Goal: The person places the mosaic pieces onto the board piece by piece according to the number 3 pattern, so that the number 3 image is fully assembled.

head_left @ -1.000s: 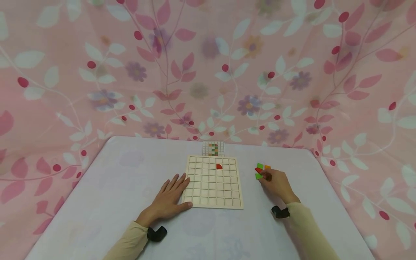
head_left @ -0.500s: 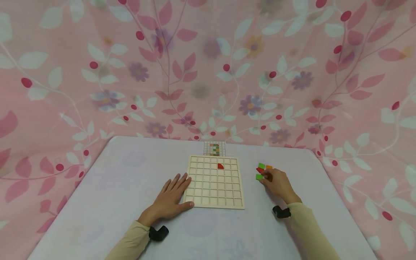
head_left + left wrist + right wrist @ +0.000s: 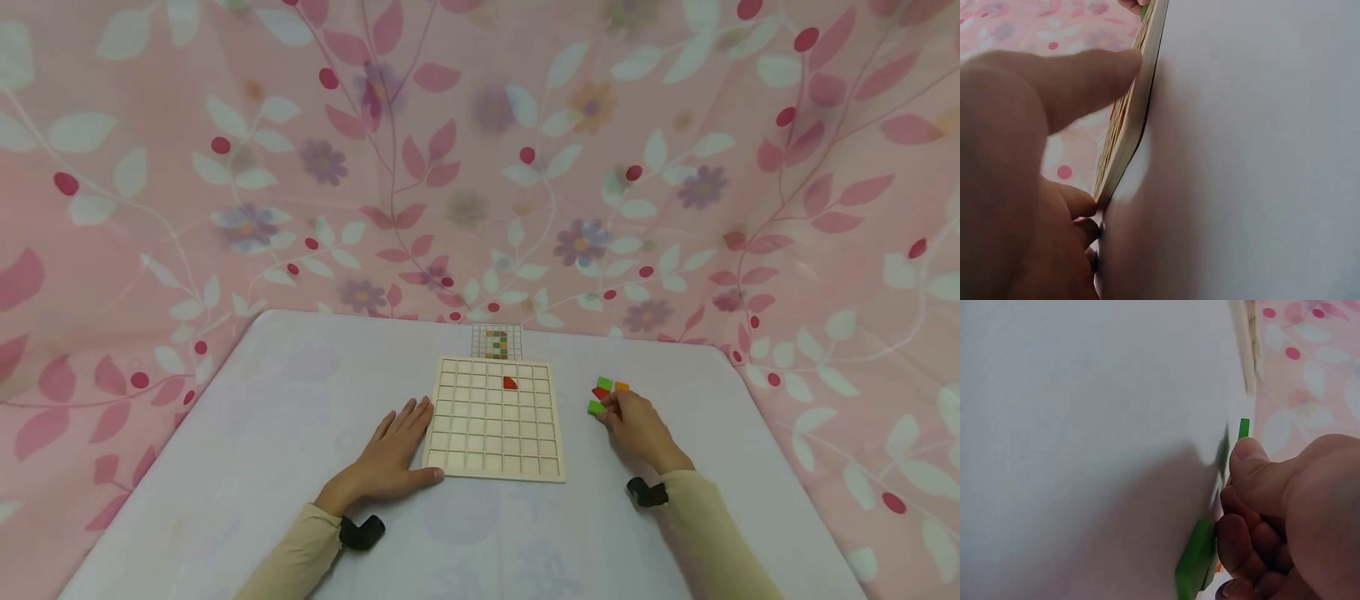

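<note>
My left hand point(image 3: 386, 461) lies spread at the left edge of the wooden grid board point(image 3: 495, 454); its thumb touches the front left corner and its fingertips meet the side. A red quarter-round tile point(image 3: 510, 383) sits in one square of the board. To the board's right, my right hand point(image 3: 637, 429) pinches a green tile point(image 3: 1244, 428) between thumb and fingers, just over the table. By its fingertips lie another green tile point(image 3: 604, 383), a red tile point(image 3: 601, 392) and an orange tile point(image 3: 622, 386). In the right wrist view, a green piece point(image 3: 1194, 562) lies under the curled fingers.
Behind the board lies a small printed grid card point(image 3: 497, 342) with coloured squares. A white cloth covers the table point(image 3: 465, 542). A pink floral curtain point(image 3: 480, 167) hangs at the back and sides.
The pinched green tile has shifted slightly left and changed its tilt in my right fingers. My left fingertips have drawn back a little to the board's edge.
</note>
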`<act>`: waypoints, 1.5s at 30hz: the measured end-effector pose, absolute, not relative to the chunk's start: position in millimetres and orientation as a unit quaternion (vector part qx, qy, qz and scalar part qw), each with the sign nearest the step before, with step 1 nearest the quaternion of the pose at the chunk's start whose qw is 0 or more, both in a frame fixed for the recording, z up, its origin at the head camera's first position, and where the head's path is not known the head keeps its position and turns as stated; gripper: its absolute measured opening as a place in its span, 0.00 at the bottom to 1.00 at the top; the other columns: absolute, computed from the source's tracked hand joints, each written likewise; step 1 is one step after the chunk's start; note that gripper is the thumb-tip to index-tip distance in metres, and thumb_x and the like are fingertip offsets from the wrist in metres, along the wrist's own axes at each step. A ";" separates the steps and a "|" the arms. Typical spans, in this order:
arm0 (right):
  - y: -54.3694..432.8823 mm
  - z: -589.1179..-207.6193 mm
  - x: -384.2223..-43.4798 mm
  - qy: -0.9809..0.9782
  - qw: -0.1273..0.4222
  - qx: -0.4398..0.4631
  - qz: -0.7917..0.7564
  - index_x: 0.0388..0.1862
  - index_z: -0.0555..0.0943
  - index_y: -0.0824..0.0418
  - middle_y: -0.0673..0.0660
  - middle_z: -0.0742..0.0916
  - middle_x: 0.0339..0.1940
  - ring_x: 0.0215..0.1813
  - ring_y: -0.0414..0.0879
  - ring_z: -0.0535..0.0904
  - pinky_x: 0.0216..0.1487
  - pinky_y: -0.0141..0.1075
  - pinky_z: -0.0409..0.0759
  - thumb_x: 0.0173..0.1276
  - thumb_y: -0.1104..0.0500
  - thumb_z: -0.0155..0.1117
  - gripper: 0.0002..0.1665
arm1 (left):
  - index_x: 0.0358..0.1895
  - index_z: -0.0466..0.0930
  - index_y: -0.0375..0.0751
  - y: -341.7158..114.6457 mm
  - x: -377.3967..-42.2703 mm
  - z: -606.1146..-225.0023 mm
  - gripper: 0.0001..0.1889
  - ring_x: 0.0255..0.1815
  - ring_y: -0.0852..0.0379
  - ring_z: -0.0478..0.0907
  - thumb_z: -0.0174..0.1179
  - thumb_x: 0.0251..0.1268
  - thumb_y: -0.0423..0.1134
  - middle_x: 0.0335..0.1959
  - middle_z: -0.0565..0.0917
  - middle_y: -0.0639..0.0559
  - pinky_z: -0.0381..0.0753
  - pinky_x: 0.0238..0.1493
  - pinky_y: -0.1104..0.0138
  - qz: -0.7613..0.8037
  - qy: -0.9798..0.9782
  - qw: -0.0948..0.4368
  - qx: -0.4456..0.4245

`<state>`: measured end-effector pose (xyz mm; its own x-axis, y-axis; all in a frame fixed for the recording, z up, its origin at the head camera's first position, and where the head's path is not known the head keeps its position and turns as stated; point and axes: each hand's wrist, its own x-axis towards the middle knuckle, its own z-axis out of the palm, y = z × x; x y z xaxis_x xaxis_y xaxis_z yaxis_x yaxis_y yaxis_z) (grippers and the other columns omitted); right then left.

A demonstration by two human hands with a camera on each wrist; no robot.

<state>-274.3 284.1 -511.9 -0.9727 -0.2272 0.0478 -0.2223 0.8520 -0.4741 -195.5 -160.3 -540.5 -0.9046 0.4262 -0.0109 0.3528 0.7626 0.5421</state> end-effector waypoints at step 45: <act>153.4 -492.5 -320.8 0.941 0.049 -0.211 -0.261 0.58 0.82 0.65 0.57 0.84 0.44 0.40 0.47 0.77 0.47 0.42 0.83 0.79 0.56 0.67 0.16 | 0.84 0.52 0.30 -171.5 -194.2 -530.3 0.51 0.89 0.33 0.40 0.70 0.70 0.53 0.88 0.50 0.34 0.38 0.85 0.34 0.337 0.909 0.078 0.231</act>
